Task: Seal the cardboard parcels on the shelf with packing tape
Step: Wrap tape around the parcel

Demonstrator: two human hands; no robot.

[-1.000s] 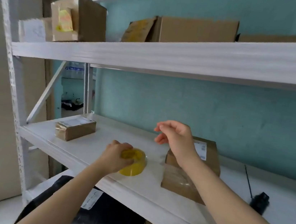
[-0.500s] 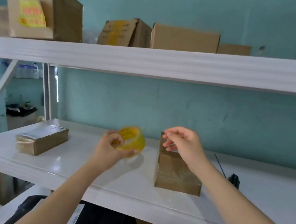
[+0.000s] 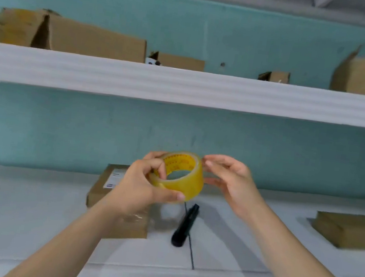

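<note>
Holding entry: roll point(image 3: 181, 175) of yellowish packing tape, hanging in the air above the shelf point(image 3: 244, 246), between both hands and touching no parcel.

- Left hand point(image 3: 144, 189): its fingers are grasping the roll, with the thumb pressing under the outer band and a finger hooking into the core. It is probably steadying the roll so the other hand can work the band.
- Right hand point(image 3: 231, 186): its fingers are relaxed and lightly bent, the tips touching the roll's right rim with no firm pinch showing. It is likely feeling for the loose tape end, which is too faint to make out.
- Orientation: the core opening is facing up and toward the wearer. The roll has no long axis as such, and its core axis is tilting from upright toward the camera.
- Black tool point(image 3: 185, 227): lying on the shelf below the roll, its thin cord trailing forward.
- Parcel point(image 3: 110, 182): lying flat behind the left hand, label up, within easy reach for taping.
- Far parcel point(image 3: 348, 230): sitting flat, well apart on the right.
- Boxes point(image 3: 92, 40): standing on the upper shelf point(image 3: 184, 85).
</note>
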